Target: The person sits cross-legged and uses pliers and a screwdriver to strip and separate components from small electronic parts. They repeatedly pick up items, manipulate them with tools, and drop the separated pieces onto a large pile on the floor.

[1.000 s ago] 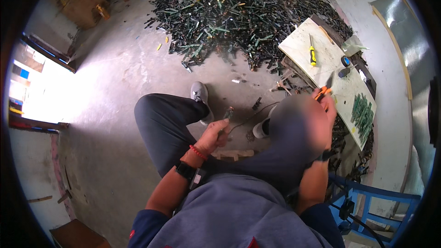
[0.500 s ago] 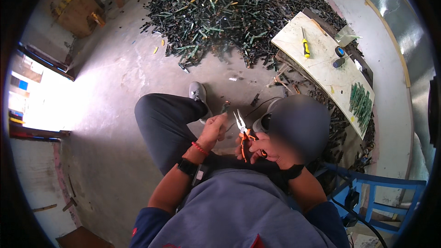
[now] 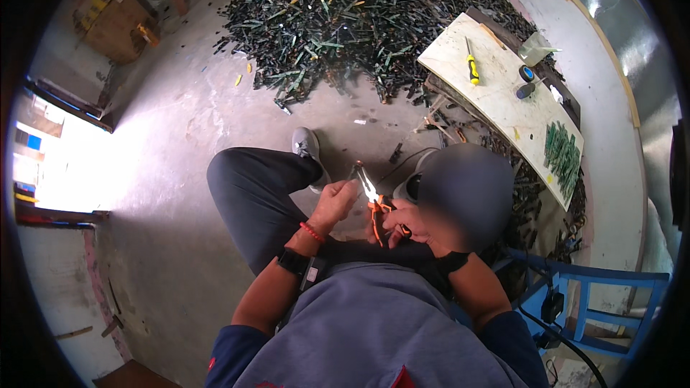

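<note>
Bare concrete floor (image 3: 180, 122), dark scrap heap (image 3: 359, 21) up top. Right hand (image 3: 406, 221) grips orange-handled pliers (image 3: 374, 205), stiff, solid; left hand (image 3: 334, 205) fingers pinch the tip piece.

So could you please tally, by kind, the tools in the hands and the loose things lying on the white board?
Pliers: 1, in the right hand, left hand at the tip
Screwdriver: 1
Tape rolls: 1
Green strip bundles: 1
Total: 4, on or near the board
</note>
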Demonstrator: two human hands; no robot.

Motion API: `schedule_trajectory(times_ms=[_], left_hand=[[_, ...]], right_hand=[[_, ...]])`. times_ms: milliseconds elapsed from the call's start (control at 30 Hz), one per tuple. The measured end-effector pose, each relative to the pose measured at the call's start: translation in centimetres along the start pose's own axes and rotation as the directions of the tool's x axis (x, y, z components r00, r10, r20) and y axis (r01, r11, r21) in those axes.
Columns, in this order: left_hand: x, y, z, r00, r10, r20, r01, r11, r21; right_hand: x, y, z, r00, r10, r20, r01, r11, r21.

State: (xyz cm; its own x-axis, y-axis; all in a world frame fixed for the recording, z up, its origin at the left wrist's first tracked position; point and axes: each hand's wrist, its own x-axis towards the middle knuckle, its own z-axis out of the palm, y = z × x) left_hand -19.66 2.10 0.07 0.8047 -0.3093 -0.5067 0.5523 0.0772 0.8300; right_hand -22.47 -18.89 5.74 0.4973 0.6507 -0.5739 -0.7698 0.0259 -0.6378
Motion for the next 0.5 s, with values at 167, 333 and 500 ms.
schedule_trajectory(times_ms=[167,333,500], left_hand=[[-0.12,0.0,-0.04,1.0,-0.003,0.008,0.003,1.0,0.015],[-0.21,0.06,-0.02,1.0,-0.01,0.011,0.01,1.0,0.013],[-0.23,0.06,0.12,1.0,-0.013,0.005,0.013,1.0,0.028]], right_hand=[[0.16,0.15,0.21,0.999,-0.001,-0.05,0.001,1.0,-0.008],[0.27,0.21,-0.01,0.999,0.003,-0.033,-0.003,1.0,-0.015],[0.4,0.56,-0.32,1.0,0.01,-0.013,-0.009,1.0,0.019]])
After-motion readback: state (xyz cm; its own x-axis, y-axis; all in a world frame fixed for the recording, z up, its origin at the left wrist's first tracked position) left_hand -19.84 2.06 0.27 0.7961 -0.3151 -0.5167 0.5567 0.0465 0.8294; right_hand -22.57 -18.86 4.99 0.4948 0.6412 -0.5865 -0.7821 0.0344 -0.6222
